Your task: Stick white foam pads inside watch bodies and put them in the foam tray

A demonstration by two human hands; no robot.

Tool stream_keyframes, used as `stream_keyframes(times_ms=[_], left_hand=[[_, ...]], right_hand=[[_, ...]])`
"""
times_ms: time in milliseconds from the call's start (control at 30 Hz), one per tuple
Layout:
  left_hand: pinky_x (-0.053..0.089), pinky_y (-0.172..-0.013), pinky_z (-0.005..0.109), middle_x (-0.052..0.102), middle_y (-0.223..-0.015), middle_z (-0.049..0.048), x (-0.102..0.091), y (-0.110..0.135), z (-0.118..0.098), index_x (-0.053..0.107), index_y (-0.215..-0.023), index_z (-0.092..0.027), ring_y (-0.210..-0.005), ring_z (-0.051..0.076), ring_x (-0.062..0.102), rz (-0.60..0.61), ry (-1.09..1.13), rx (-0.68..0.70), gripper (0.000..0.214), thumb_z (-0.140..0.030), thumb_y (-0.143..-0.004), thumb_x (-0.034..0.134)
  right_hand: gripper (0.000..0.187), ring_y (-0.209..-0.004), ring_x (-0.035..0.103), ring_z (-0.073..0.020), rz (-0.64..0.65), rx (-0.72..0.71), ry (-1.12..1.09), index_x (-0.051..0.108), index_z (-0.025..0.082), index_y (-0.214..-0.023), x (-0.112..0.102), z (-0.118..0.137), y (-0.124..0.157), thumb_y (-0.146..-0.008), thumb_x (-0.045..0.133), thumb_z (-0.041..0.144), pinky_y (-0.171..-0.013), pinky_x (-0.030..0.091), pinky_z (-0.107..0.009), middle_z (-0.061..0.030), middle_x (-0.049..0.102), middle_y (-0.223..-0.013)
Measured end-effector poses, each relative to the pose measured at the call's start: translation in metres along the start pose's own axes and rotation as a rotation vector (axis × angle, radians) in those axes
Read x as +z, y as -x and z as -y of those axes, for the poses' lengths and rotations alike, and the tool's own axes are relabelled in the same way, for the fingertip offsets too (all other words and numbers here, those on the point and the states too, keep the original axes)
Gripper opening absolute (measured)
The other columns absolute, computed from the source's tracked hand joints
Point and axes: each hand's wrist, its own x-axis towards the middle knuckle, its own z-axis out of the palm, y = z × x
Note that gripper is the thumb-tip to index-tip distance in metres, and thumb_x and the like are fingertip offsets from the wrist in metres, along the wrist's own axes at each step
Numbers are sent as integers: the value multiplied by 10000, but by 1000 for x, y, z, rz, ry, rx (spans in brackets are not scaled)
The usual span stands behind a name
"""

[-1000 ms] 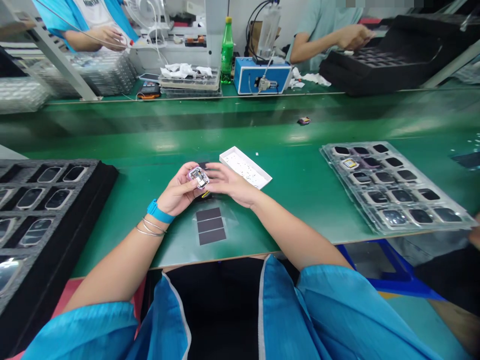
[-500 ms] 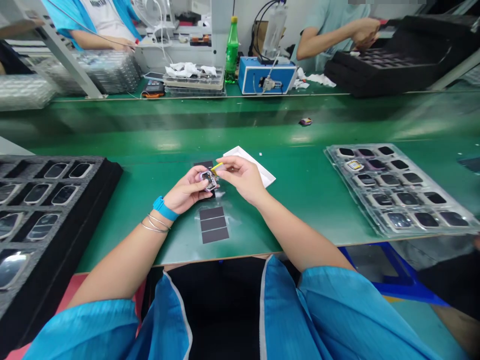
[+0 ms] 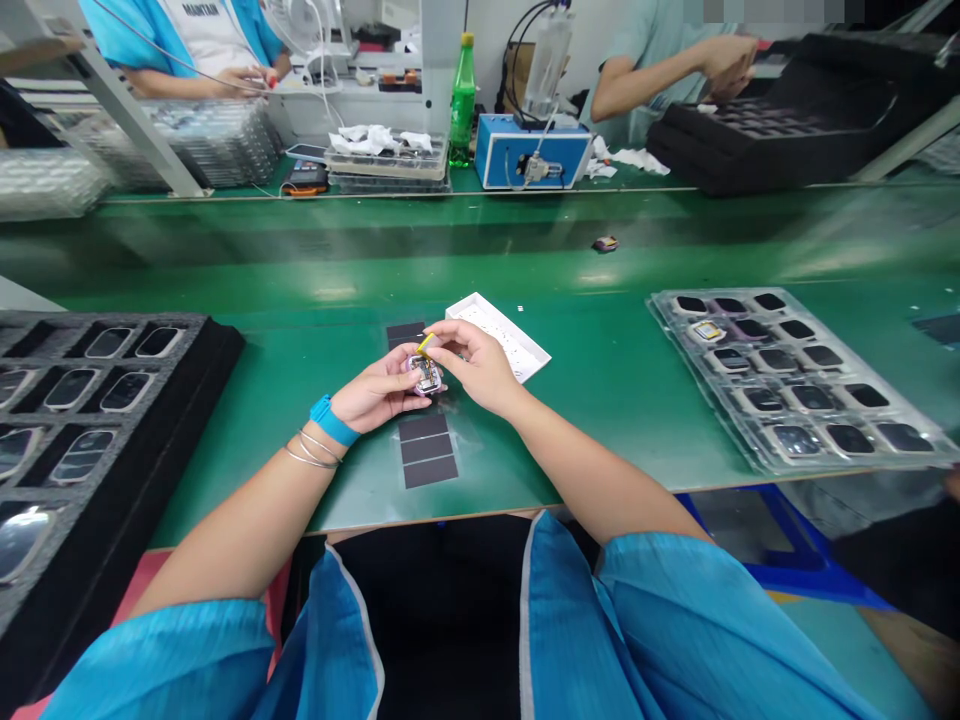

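Note:
My left hand point(image 3: 379, 390) is closed around a small watch case point(image 3: 426, 377), its open side up with the inner parts showing. A thin yellow-edged piece, which looks like a battery point(image 3: 427, 344), is pinched by my right hand point(image 3: 480, 365) just above the case. Whether the piece touches the case cannot be made out. Behind my right hand lies a shallow white tray point(image 3: 536, 358) with tiny bits in it. Dark rectangular stickers point(image 3: 427, 448) on a clear sheet lie on the green table below my hands.
At left stands a black foam tray point(image 3: 217, 345) of watch-like cases. A clear plastic tray point(image 3: 739, 440) with dark watch faces lies at right. On the back ledge are a green bottle point(image 3: 463, 105) and a blue box point(image 3: 532, 150). Two people work across the table.
My left hand has turned the case so its inside faces up more. My right hand has shifted slightly left and down, tilting the yellow-edged piece over the case.

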Motion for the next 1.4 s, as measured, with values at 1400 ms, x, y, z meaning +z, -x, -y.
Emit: stream_keyframes(times_ms=[1400], left_hand=[[609,-804,401,752,-921,122,-10,-9,-9,701,-828,-107,-790,187,700,-470,38,24,120,-72,-714,683]], right_hand=[[120,-978,601,-234,182,54,827,710,173,-764,10,-20,5,-819,632,101,-981,470,-448,-92,661,-991]])
